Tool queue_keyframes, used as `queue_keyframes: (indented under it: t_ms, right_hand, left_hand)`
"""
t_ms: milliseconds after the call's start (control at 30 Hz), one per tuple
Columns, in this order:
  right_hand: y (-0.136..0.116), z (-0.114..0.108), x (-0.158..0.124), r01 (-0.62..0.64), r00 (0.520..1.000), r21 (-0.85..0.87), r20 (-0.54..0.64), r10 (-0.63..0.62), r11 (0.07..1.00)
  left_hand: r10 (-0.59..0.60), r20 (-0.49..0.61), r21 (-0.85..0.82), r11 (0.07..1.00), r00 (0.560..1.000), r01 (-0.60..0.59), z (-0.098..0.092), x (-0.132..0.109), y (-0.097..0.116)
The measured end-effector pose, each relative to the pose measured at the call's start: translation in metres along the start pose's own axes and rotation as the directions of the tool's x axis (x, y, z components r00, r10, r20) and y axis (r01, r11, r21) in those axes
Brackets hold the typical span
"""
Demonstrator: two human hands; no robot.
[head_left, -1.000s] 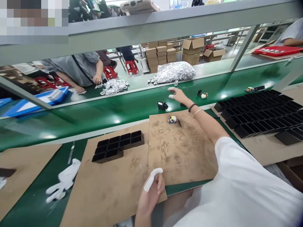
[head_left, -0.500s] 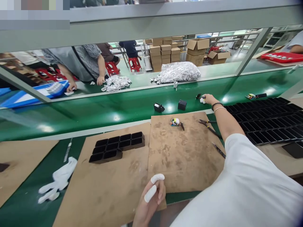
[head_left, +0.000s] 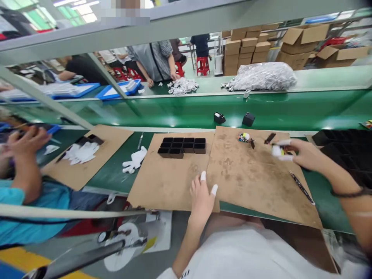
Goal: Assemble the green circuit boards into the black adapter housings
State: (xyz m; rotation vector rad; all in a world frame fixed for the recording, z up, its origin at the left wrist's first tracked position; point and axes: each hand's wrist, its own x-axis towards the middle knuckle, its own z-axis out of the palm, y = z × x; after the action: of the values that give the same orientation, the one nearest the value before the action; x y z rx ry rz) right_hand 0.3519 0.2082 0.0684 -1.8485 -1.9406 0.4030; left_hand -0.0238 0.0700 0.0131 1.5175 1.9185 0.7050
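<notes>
My right hand [head_left: 308, 154], with white finger covers, grips a small circuit board [head_left: 279, 151] with white and yellow parts above the right cardboard sheet [head_left: 244, 186]. Beside that board is a dark flat piece [head_left: 270, 138]; whether a wire joins them is blurred. Over the cardboard's inner edge, my left hand [head_left: 201, 198] holds nothing, its covered thumb and finger apart. Another circuit board [head_left: 245, 137] with a dark piece lies at the back of the sheet. Several black open boxes [head_left: 183, 146] stand grouped on the left cardboard [head_left: 168, 182]. Tweezers [head_left: 302, 188] lie at the right.
Two black cases [head_left: 219, 117] sit on the green conveyor [head_left: 174, 112]. Rows of black boxes [head_left: 345, 155] stand at the right. A white glove [head_left: 135, 160] lies left of the cardboard. A co-worker's hand [head_left: 24, 143] works farther left. A metal frame [head_left: 186, 29] crosses above.
My right hand has come back from the conveyor to the cardboard, bringing the circuit board. My left hand's fingers have spread. The view has swung left.
</notes>
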Motion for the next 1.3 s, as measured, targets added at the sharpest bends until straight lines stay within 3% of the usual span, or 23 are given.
queue_keyframes:
  t_ms: [67,167,267,333,400,467,500,567,633,700,733,800,867,933,1000,1100,1200,1300]
  right_hand:
    - [-0.004,0.02,-0.047,0.031,0.985,0.086,0.166,-0.045,0.996]
    - [-0.008,0.044,-0.097,0.013,0.984,0.01,0.176,-0.014,1.0]
    - [-0.014,0.053,-0.118,0.043,0.986,-0.1,0.165,-0.026,0.994]
    - [-0.016,0.053,-0.119,0.073,0.979,-0.168,0.198,-0.039,0.983]
    - [-0.016,0.051,-0.115,0.095,0.973,-0.218,0.224,-0.045,0.971]
    - [-0.017,0.048,-0.108,0.115,0.97,-0.228,0.237,-0.06,0.967]
    - [-0.018,0.047,-0.106,0.102,0.971,-0.224,0.236,-0.047,0.969]
    - [-0.022,0.045,-0.104,-0.03,0.976,-0.183,0.206,0.069,0.983]
    - [-0.029,0.044,-0.107,-0.237,0.953,0.001,0.193,0.233,0.971]
    - [-0.037,0.046,-0.116,-0.401,0.91,0.367,0.261,0.321,0.839]
    - [-0.04,0.048,-0.122,-0.451,0.892,0.561,0.308,0.33,0.695]
    - [-0.048,0.054,-0.134,-0.492,0.855,0.818,0.389,0.342,0.299]
    - [-0.055,0.062,-0.145,-0.474,0.814,0.879,0.462,0.352,-0.057]
    - [-0.064,0.072,-0.153,-0.446,0.809,0.855,0.512,0.289,-0.265]
    - [-0.073,0.082,-0.156,-0.43,0.837,0.824,0.517,0.178,-0.369]
    - [-0.085,0.094,-0.156,-0.42,0.868,0.789,0.494,0.055,-0.448]
    - [-0.09,0.1,-0.158,-0.43,0.877,0.772,0.481,-0.013,-0.467]
    - [-0.088,0.102,-0.162,-0.44,0.883,0.783,0.466,-0.054,-0.44]
  left_hand:
    - [-0.004,0.107,0.124,0.992,0.994,-0.009,0.001,-0.001,0.014]
    - [0.011,0.209,0.137,0.99,0.978,-0.041,0.009,-0.012,0.024]
    - [0.067,0.199,0.123,0.988,0.978,-0.092,0.013,-0.019,0.021]
    - [0.112,0.096,0.156,0.98,0.989,-0.126,0.007,-0.012,0.014]
    - [0.139,-0.081,0.243,0.963,0.987,-0.116,-0.008,0.007,0.007]
    - [0.145,-0.281,0.36,0.932,0.949,-0.036,-0.029,0.034,-0.002]
    - [0.148,-0.326,0.382,0.924,0.934,-0.013,-0.041,0.048,-0.007]
    - [0.163,-0.37,0.41,0.912,0.915,0.004,-0.063,0.073,-0.018]
    - [0.184,-0.381,0.43,0.903,0.906,-0.002,-0.081,0.091,-0.028]
    - [0.227,-0.371,0.451,0.892,0.9,-0.039,-0.091,0.099,-0.035]
    - [0.26,-0.353,0.46,0.885,0.899,-0.075,-0.092,0.098,-0.037]
    - [0.341,-0.283,0.465,0.866,0.896,-0.183,-0.085,0.09,-0.036]
    - [0.417,-0.193,0.441,0.845,0.888,-0.301,-0.068,0.072,-0.031]
    - [0.481,-0.124,0.407,0.823,0.868,-0.397,-0.042,0.051,-0.021]
    - [0.534,-0.105,0.377,0.802,0.839,-0.464,-0.014,0.031,-0.009]
    - [0.564,-0.111,0.337,0.796,0.818,-0.503,0.021,0.008,0.007]
    - [0.475,-0.095,0.243,0.863,0.875,-0.442,0.036,-0.003,0.019]
    - [0.36,0.018,0.016,0.933,0.933,-0.36,0.035,-0.002,0.02]
